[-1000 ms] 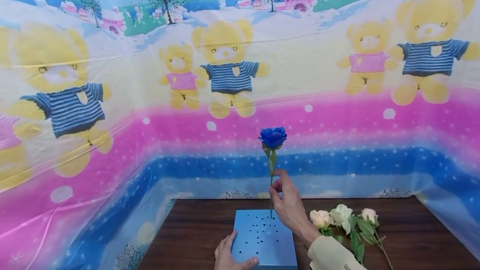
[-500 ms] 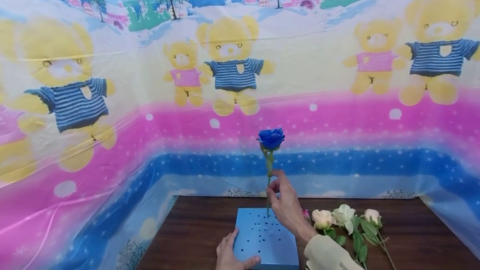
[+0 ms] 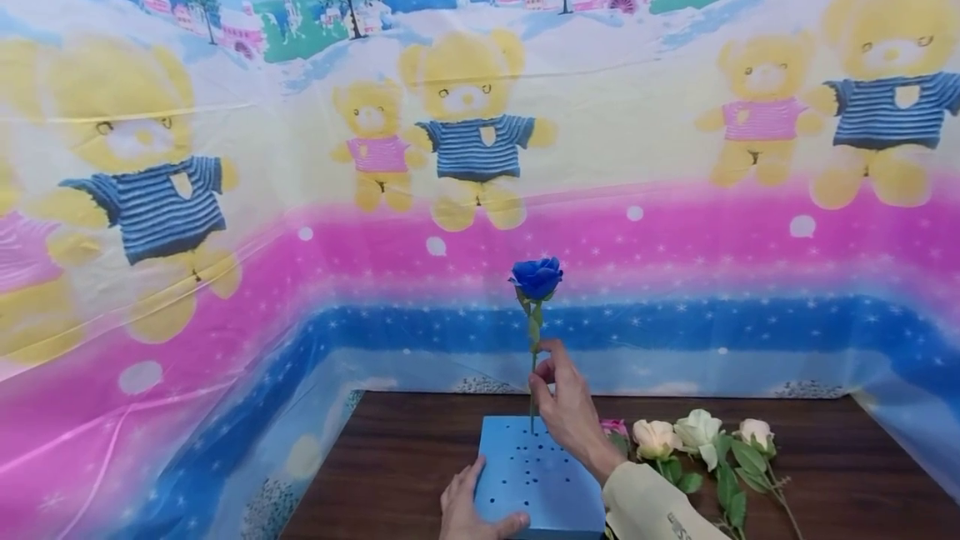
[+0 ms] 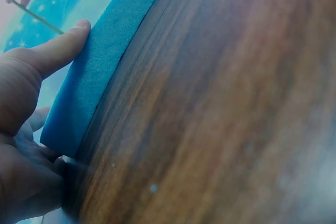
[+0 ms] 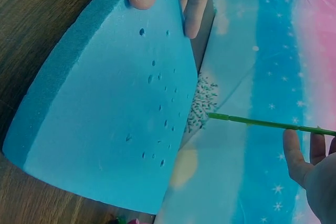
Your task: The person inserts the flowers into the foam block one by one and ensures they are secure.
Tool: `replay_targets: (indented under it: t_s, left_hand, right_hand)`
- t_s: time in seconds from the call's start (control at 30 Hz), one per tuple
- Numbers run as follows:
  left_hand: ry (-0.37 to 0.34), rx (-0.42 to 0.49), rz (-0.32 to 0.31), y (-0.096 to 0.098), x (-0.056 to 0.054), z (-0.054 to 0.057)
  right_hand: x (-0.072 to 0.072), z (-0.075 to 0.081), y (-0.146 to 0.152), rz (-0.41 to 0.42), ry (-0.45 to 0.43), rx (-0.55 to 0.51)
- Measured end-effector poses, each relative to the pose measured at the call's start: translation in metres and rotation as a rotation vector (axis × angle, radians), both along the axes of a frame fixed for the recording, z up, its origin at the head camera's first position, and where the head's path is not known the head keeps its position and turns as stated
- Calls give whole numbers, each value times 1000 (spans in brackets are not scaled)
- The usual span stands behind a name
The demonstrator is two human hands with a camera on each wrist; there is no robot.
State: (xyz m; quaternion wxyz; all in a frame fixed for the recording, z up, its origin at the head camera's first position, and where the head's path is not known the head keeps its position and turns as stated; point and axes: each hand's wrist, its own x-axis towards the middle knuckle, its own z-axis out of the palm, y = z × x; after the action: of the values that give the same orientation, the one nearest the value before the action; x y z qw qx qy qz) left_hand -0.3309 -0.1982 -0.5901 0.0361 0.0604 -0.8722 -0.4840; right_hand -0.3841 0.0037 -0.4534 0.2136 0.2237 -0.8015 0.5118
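A blue rose [image 3: 537, 277] stands upright above the far part of a light blue foam block [image 3: 551, 502] dotted with small holes. My right hand [image 3: 573, 411] pinches its green stem between thumb and fingers. In the right wrist view the stem's [image 5: 252, 122] bare lower end shows free of the block, level with its far edge. My left hand [image 3: 472, 507] grips the block's near left corner. Its thumb [image 4: 68, 45] lies over the near edge while the other fingers reach round the left side.
Right of the block lie a peach rose [image 3: 656, 438], a white rose [image 3: 699, 437] and a pale pink rose [image 3: 755, 433] with leafy stems. A bright pink flower [image 3: 615, 427] is partly hidden behind my right arm. A printed bear cloth [image 3: 480, 215] hangs behind the dark wooden table [image 3: 390, 448].
My right hand has carried the blue rose slightly left over the block. The head view has shifted a little, and the bright pink flower now shows beside my right wrist. My left hand keeps its grip.
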Motion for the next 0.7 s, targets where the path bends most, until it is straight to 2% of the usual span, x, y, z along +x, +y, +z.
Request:
replay_targets:
  t_s: [0.23, 0.53, 0.7]
  left_hand:
    - [-13, -10, -12, 0, 3, 5]
    - [-16, 35, -21, -2, 2, 1]
    - [-34, 27, -25, -1, 5, 6]
  right_hand:
    - [-5, -4, -5, 6, -12, -12]
    - [-10, -11, -12, 19, -18, -3]
    - [-16, -15, -19, 25, -23, -12]
